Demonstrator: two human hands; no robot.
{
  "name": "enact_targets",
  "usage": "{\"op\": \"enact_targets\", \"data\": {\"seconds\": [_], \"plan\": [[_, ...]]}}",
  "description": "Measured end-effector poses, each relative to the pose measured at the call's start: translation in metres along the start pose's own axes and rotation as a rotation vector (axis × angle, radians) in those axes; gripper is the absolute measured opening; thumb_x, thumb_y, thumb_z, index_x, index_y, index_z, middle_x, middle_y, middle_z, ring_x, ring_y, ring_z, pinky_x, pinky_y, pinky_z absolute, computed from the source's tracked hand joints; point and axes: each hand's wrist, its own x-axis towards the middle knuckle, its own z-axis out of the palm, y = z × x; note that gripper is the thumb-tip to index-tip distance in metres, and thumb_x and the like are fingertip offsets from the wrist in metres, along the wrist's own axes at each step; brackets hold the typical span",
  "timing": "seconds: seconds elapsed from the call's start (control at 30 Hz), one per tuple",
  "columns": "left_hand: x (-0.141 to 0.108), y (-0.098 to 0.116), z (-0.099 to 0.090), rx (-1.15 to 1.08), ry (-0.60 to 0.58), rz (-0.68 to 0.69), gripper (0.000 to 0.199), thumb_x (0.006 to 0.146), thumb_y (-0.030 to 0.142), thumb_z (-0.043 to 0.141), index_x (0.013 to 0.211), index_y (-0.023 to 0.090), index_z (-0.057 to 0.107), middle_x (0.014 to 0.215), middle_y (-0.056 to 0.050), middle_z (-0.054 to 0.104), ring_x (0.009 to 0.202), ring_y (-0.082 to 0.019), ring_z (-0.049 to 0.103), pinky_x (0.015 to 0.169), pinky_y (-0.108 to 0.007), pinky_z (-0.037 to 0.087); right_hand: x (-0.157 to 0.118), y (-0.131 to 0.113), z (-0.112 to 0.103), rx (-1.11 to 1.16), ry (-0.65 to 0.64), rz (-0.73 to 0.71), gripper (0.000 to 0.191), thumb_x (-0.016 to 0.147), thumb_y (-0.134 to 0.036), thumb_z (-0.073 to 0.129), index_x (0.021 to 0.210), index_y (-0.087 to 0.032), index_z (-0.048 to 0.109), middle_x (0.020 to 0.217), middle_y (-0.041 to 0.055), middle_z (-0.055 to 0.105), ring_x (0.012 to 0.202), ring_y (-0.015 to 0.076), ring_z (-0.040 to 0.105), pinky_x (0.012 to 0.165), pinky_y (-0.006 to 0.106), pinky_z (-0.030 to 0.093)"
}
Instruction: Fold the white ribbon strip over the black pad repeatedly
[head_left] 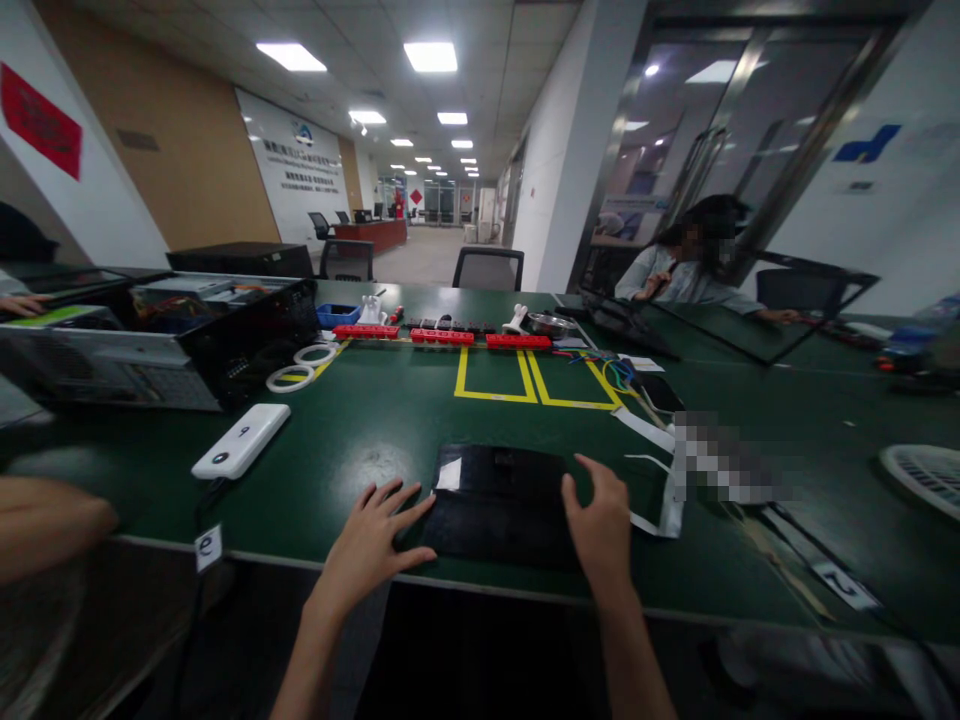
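Observation:
A flat black panel [495, 520] lies on the green table in front of me, a small white label at its upper left corner. It looks like a piece of a casing, though its exact kind is unclear. My left hand [375, 540] is at the panel's left side, fingers spread, a fingertip and the thumb at its edge. On the other side my right hand [601, 510] rests at the right edge, with thumb and index finger apart and the other fingers partly hidden. Neither hand grips the panel.
An opened computer case [195, 345] stands at left, near a white power bank [241, 440] and white rings [291, 378]. Red strips [442, 337] line the back, behind yellow tape outlines [495, 397]. White ribbon [670, 500] and a phone [660, 393] lie right. A co-worker [694, 260] sits across.

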Motion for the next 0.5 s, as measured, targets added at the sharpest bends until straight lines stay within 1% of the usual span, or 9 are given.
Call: {"op": "enact_targets", "data": {"seconds": [0.1,0.13,0.17,0.23,0.3,0.37,0.4,0.43,0.5], "plan": [[0.000,-0.001,0.001,-0.011,0.011,-0.001,0.058,0.078,0.055,0.061,0.132,0.038,0.048,0.135,-0.005,0.053,0.127,-0.031,0.041,0.103,-0.056,0.027,0.020,0.055,-0.019,-0.296,0.146,0.186,0.050,0.084,-0.043,0.043,0.117,-0.007,0.053,0.107,0.0274,0.058,0.107,0.0384,0.051,0.086,0.058,0.038],[0.000,-0.001,0.001,-0.015,0.011,-0.004,0.058,0.077,0.054,0.062,0.132,0.038,0.048,0.135,-0.005,0.053,0.127,-0.031,0.041,0.104,-0.056,0.027,0.024,0.075,-0.023,-0.353,0.188,0.252,0.055,0.081,-0.048,0.045,0.117,-0.008,0.053,0.106,0.0294,0.057,0.107,0.0414,0.050,0.083,0.061,0.037],[0.000,-0.001,0.001,-0.019,0.009,-0.007,0.059,0.077,0.053,0.063,0.132,0.038,0.048,0.135,-0.005,0.053,0.127,-0.031,0.041,0.104,-0.056,0.027,0.027,0.096,-0.026,-0.386,0.196,0.303,0.059,0.077,-0.054,0.047,0.115,-0.009,0.055,0.105,0.0300,0.058,0.106,0.0437,0.050,0.080,0.063,0.037],[0.000,-0.001,0.001,-0.033,0.008,-0.015,0.060,0.076,0.052,0.064,0.132,0.038,0.048,0.135,-0.005,0.053,0.128,-0.031,0.040,0.105,-0.056,0.026,0.032,0.134,-0.028,-0.405,0.133,0.372,0.062,0.069,-0.061,0.050,0.107,-0.012,0.060,0.095,0.0286,0.061,0.097,0.0455,0.054,0.072,0.065,0.038],[0.000,0.000,0.000,-0.053,0.015,-0.020,0.059,0.076,0.052,0.064,0.131,0.037,0.049,0.135,-0.005,0.053,0.128,-0.031,0.041,0.105,-0.056,0.026,0.037,0.162,-0.030,-0.415,0.051,0.403,0.056,0.064,-0.060,0.052,0.094,-0.014,0.064,0.079,0.0234,0.063,0.082,0.0423,0.060,0.064,0.059,0.042],[-0.001,0.000,-0.001,-0.083,0.035,-0.019,0.055,0.077,0.052,0.063,0.129,0.035,0.052,0.132,-0.004,0.056,0.126,-0.030,0.043,0.105,-0.055,0.026,0.041,0.178,-0.034,-0.406,-0.031,0.382,0.047,0.063,-0.052,0.053,0.087,-0.014,0.067,0.067,0.0183,0.062,0.068,0.0376,0.061,0.058,0.051,0.044],[-0.001,0.000,-0.001,-0.104,0.051,-0.019,0.052,0.078,0.051,0.062,0.127,0.034,0.054,0.130,-0.004,0.058,0.124,-0.029,0.045,0.105,-0.054,0.027,0.044,0.180,-0.037,-0.398,-0.056,0.361,0.043,0.064,-0.047,0.052,0.086,-0.013,0.067,0.063,0.0164,0.062,0.064,0.0356,0.061,0.056,0.049,0.045],[-0.001,-0.001,-0.002,-0.128,0.070,-0.022,0.048,0.080,0.049,0.061,0.125,0.033,0.056,0.128,-0.004,0.059,0.123,-0.028,0.048,0.105,-0.053,0.029,0.047,0.179,-0.042,-0.389,-0.066,0.340,0.041,0.065,-0.043,0.051,0.087,-0.013,0.068,0.062,0.0151,0.061,0.063,0.0341,0.061,0.057,0.047,0.045],[-0.001,-0.001,-0.002,-0.187,0.120,-0.041,0.040,0.083,0.043,0.059,0.120,0.030,0.060,0.123,-0.005,0.063,0.118,-0.026,0.052,0.103,-0.049,0.035,0.053,0.167,-0.053,-0.386,-0.037,0.272,0.040,0.068,-0.037,0.047,0.091,-0.012,0.068,0.065,0.0135,0.062,0.065,0.0317,0.060,0.060,0.045,0.045]]}}
